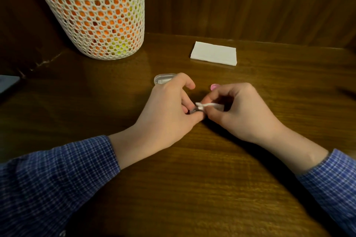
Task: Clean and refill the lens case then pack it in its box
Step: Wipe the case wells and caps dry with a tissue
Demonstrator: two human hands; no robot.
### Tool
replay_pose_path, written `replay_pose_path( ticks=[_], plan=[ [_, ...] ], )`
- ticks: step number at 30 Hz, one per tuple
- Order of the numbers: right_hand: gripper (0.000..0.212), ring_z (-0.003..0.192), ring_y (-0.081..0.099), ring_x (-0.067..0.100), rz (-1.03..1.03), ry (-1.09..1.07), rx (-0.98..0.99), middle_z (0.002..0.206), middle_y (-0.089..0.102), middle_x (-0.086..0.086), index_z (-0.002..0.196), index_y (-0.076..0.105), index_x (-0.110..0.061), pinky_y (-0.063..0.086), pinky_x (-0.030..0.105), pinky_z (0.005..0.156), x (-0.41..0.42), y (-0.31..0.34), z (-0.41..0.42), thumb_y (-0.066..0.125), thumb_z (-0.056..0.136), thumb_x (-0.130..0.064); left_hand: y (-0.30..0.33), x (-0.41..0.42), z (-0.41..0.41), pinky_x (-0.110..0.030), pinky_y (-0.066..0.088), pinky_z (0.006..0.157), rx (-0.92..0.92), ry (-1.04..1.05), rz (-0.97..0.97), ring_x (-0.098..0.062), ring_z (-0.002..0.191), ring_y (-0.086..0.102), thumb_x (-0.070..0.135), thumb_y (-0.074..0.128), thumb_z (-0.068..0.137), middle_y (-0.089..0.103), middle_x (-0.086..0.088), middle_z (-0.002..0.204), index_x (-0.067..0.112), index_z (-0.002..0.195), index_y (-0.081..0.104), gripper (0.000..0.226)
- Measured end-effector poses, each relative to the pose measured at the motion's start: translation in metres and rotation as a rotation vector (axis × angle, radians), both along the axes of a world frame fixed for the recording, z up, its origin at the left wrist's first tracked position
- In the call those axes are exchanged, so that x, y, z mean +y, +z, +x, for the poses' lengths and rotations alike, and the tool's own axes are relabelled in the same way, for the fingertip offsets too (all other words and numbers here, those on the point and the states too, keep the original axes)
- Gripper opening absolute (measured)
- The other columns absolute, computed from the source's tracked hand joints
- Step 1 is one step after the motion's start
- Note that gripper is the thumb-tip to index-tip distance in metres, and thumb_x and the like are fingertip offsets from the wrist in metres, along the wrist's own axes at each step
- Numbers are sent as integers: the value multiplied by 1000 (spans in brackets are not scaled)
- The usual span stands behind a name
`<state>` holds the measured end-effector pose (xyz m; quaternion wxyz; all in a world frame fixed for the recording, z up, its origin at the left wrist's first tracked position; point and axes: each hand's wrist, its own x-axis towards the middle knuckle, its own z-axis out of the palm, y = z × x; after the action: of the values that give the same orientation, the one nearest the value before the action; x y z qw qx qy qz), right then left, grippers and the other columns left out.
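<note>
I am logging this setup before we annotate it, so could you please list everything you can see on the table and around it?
mesh basket: one, white with orange and yellow contents showing through, far left of the table.
folded tissue: one, white, far centre-right.
clear plastic box: one, transparent, just behind the left hand, partly hidden.
pink item: one, pink, behind the right hand, mostly hidden; cannot tell what it is.
tissue piece: one, white, twisted, between the hands.
small object: one, dark, barely visible at the left fingertips.
table: one, dark brown wood.
left hand: pinches the small object.
right hand: pinches the tissue piece.
</note>
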<state>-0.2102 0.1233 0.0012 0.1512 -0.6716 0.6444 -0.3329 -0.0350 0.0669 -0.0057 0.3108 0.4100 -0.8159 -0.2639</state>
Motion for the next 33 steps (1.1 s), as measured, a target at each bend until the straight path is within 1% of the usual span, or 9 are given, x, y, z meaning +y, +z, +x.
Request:
replay_pose_path(
  ticks=[2,8,12,13,15,18,23,28,33],
  plan=[
    [17,94,66,-6,11,-13,42,88,74,-21,88,79,-32,44,9,97,5,0,1,78,85,-15,-1,1,-1,-8,57,67,-3,5,-14,14,81,66,34,91,77,69,21,76,29,129,60,61],
    [16,92,64,-10,7,-31,90,92,73,-20,97,81,-28,32,-10,84,6,2,5,76,90,-15,0,2,0,-9,57,64,-30,9,-4,15,80,65,36,91,77,70,21,77,30,128,60,60],
    [18,85,60,-12,-17,13,216,94,66,-23,102,81,-23,42,10,101,13,4,7,74,90,-12,2,4,-1,-10,58,65,-38,3,-21,16,82,64,36,90,77,69,22,76,28,125,62,56],
    [19,84,58,-11,-19,19,240,95,66,-21,104,81,-22,45,14,99,14,4,7,73,91,-11,2,4,-1,-11,58,66,-36,3,-22,16,82,65,37,90,77,69,22,76,28,125,62,56],
    [20,83,58,-9,20,35,254,95,66,-20,107,81,-24,48,6,82,15,6,7,72,93,-13,2,3,-1,-13,60,68,-31,-6,-14,15,81,65,37,90,77,70,20,78,27,126,62,57],
    [15,83,63,-13,131,66,143,85,64,-30,99,80,-28,46,0,71,14,11,-1,71,94,-17,0,2,1,-10,57,70,-12,-41,5,14,83,66,36,89,78,73,19,83,27,128,61,58],
    [14,89,68,6,47,42,-133,92,75,-11,90,76,-31,55,27,72,7,30,-27,71,93,-19,-3,-6,5,-7,55,76,4,-152,120,12,90,68,24,86,83,75,22,98,31,137,56,62],
    [21,102,68,15,209,245,56,105,72,-5,99,76,-22,49,40,105,-5,25,-26,62,99,-6,-1,-19,9,-5,51,78,-36,-273,214,12,95,69,18,83,86,76,22,106,31,142,54,65],
    [22,97,68,10,152,313,112,103,70,-10,99,78,-24,55,39,95,-3,16,-23,67,96,-5,-4,-24,10,-4,50,77,-44,-288,228,11,97,69,18,83,86,76,22,106,32,142,55,64]
  ],
)
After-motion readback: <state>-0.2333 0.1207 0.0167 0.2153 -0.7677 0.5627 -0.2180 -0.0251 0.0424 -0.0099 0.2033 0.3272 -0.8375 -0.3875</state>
